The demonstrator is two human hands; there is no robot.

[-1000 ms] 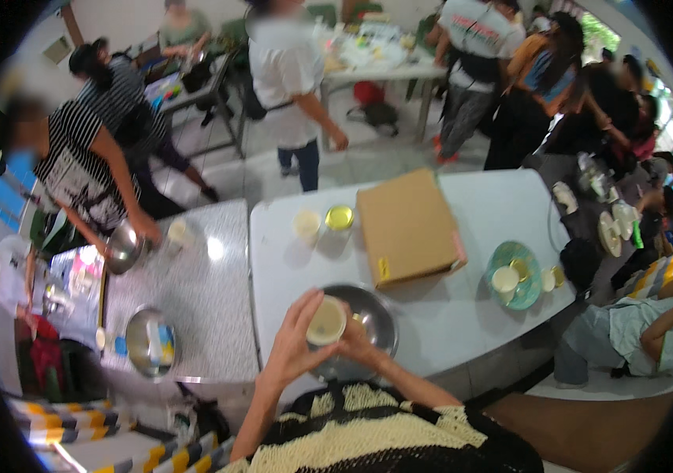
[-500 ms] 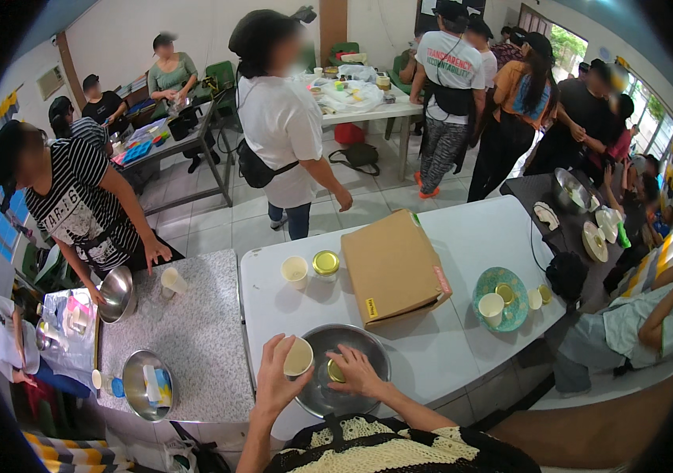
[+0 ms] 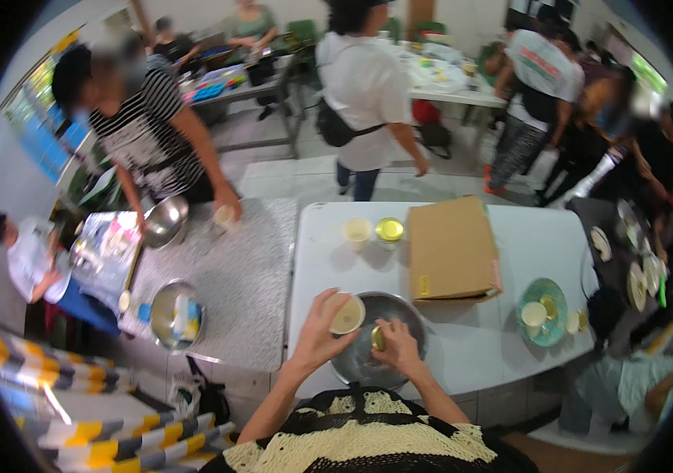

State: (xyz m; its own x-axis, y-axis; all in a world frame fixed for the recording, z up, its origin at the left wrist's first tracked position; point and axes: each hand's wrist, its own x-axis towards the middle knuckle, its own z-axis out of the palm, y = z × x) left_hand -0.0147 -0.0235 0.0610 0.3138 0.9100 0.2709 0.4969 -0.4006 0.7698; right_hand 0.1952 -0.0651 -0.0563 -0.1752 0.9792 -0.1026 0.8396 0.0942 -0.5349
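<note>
My left hand (image 3: 317, 328) is closed around a cream paper cup (image 3: 350, 315), tilted so its mouth shows, above the left rim of a steel mixing bowl (image 3: 409, 314). Over the same bowl, my right hand (image 3: 401, 347) grips a small gold-coloured round lid (image 3: 378, 339) between the fingers; whether a jar is attached beneath it cannot be made out. Beyond the bowl stand another paper cup (image 3: 357, 233) and a glass jar with a gold lid (image 3: 388, 232).
A cardboard box (image 3: 453, 251) sits right of the jar. Farther right, a teal plate (image 3: 543, 331) bears a cup and gold-lidded jar. On the speckled table at left are a steel bowl with packages (image 3: 165, 327) and a person in stripes (image 3: 159, 126) touching a cup (image 3: 224, 219).
My view has swung left, shifting the tables rightward in the picture. The gold lid now shows more edge-on in my right hand. The striped-shirt person's hand has come down to the cup.
</note>
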